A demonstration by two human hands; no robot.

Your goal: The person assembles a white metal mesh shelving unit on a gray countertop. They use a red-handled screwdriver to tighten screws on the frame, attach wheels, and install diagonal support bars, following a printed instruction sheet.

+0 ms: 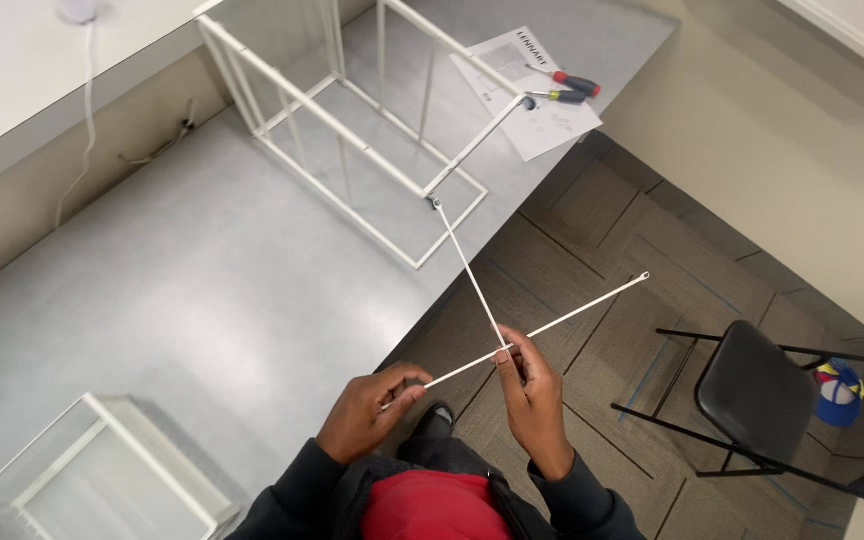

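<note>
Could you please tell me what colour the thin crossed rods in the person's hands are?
White, both crossed rods; the head view shows them clearly against the dark carpet.

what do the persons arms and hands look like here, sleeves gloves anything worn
Both hands are bare, with no gloves. The left hand and right hand come out of dark, charcoal-black long sleeves that end at the wrists. No watch, rings or markings can be made out. A red garment shows between the sleeves.

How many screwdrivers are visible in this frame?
2. A red-handled screwdriver and a yellow-and-black-handled screwdriver lie side by side on the instruction sheet at the table's far right corner. More could be hidden outside the view.
</note>
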